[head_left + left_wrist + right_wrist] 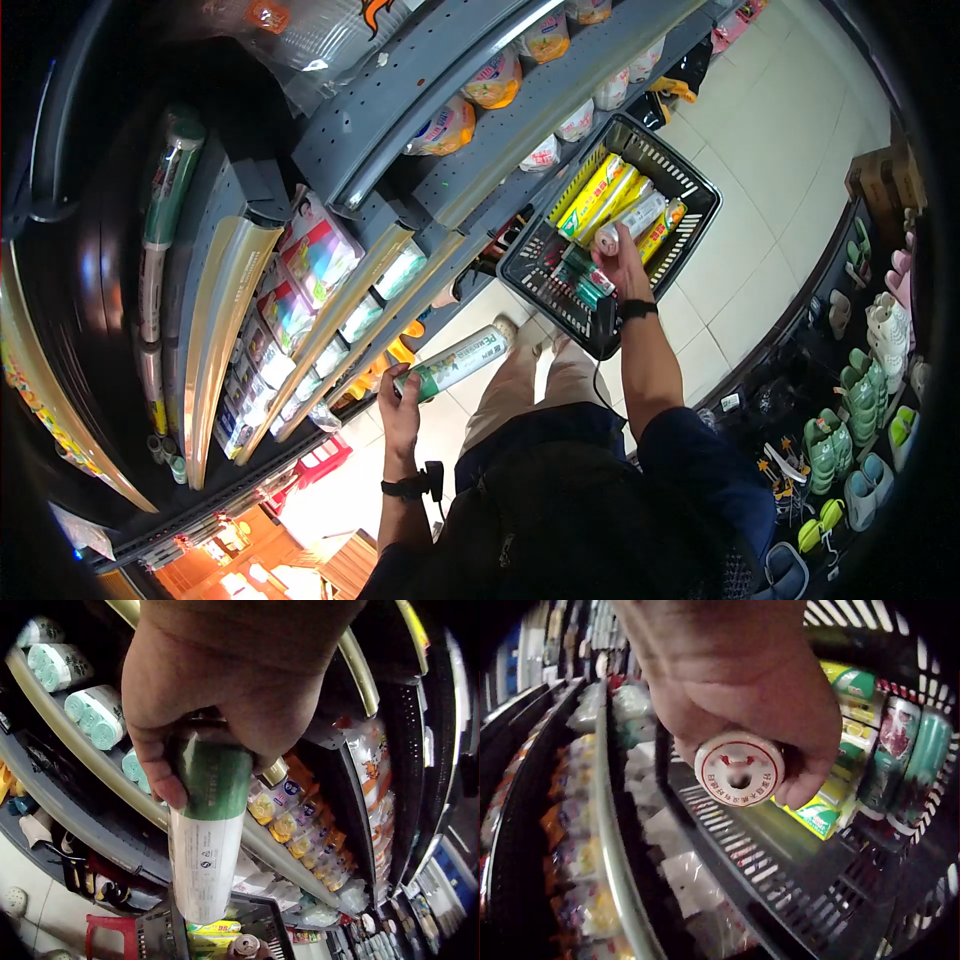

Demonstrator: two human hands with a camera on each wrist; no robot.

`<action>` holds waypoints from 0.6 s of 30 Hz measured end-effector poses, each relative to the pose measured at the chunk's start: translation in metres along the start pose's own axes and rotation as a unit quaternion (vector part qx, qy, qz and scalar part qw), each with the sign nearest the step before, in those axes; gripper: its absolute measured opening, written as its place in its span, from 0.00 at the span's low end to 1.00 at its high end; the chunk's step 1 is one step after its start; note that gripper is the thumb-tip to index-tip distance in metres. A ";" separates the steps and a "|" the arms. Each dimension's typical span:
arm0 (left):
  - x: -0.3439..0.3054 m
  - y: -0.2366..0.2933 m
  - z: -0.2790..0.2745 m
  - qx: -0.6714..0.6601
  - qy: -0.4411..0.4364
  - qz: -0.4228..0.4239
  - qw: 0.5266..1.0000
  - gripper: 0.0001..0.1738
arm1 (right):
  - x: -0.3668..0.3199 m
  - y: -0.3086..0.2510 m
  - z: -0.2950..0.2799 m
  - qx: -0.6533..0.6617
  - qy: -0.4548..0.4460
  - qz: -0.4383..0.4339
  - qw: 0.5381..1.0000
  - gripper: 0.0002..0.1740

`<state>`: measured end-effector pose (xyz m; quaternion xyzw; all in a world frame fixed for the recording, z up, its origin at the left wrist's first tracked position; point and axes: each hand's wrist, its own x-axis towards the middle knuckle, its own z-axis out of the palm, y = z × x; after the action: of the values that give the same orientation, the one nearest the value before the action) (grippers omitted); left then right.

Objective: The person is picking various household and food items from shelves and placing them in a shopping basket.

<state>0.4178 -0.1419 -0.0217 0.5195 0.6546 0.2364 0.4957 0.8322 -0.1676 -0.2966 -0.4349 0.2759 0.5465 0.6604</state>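
The left hand [400,400] grips one end of a long green and white roll [462,362], held out beside the shelf; in the left wrist view the fingers curl round the green end of the roll [208,847]. Over the black basket [700,190], the right hand [627,270] holds a pale roll [640,220] by its end. That roll's round white end with red print [740,769] faces the right wrist camera. Yellow packages [598,195] and green rolls [585,280] lie inside the basket.
Shelves [410,110] with wrapped packs [490,80] run along the left. A rack of slippers and clogs [865,390] stands at the right, on the tiled floor [750,130]. A red stool [112,930] shows beyond the basket.
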 end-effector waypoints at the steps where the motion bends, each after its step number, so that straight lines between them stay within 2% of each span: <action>1: 0.001 -0.002 -0.001 -0.002 0.001 0.003 1.000 0.21 | -0.012 0.001 -0.002 -0.002 -0.039 -0.009 0.999 0.24; 2: 0.002 -0.004 -0.002 0.006 0.003 0.007 1.000 0.21 | -0.019 0.005 -0.007 -0.004 -0.079 -0.017 0.997 0.23; 3: 0.003 -0.005 -0.003 0.014 0.004 0.010 1.000 0.21 | -0.029 0.006 -0.017 -0.019 -0.195 -0.003 0.981 0.22; 4: 0.001 -0.004 -0.003 0.011 0.005 0.014 1.000 0.21 | -0.066 0.009 0.003 -0.061 -0.032 -0.021 0.997 0.23; 6: -0.002 -0.001 -0.006 0.021 -0.005 0.011 1.000 0.21 | -0.102 0.017 -0.002 -0.166 -0.100 -0.140 0.971 0.25; 7: -0.003 -0.003 -0.006 0.017 -0.004 0.015 1.000 0.21 | -0.124 0.011 0.001 -0.226 -0.092 -0.136 0.960 0.29; 8: -0.003 -0.006 -0.008 0.022 -0.001 0.031 0.999 0.22 | -0.141 0.006 0.004 -0.227 -0.095 -0.139 0.959 0.29; 10: -0.006 -0.005 -0.009 0.023 0.004 0.052 0.998 0.23 | -0.169 0.004 0.008 -0.298 -0.152 -0.176 0.926 0.33; 12: -0.011 0.002 -0.010 0.055 0.028 0.114 0.992 0.25 | -0.184 0.001 0.005 -0.309 -0.179 -0.204 0.912 0.34; 13: -0.005 -0.021 -0.019 0.011 0.007 0.081 0.997 0.29 | -0.192 -0.002 0.003 -0.376 -0.207 -0.246 0.869 0.33; 14: -0.010 -0.018 -0.022 0.005 0.013 0.085 0.996 0.29 | -0.204 -0.004 0.006 -0.441 -0.236 -0.285 0.818 0.33; 16: -0.019 -0.011 -0.027 0.060 0.016 0.158 0.986 0.33 | -0.235 -0.007 0.017 -0.454 -0.256 -0.283 0.805 0.30; 18: -0.033 -0.009 -0.037 0.053 0.025 0.172 0.983 0.36 | -0.268 -0.004 0.030 -0.541 -0.292 -0.270 0.741 0.31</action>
<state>0.3797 -0.1674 -0.0008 0.6440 0.5793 0.2954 0.4030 0.7654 -0.2703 -0.0566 -0.5945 -0.4014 0.5032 0.4819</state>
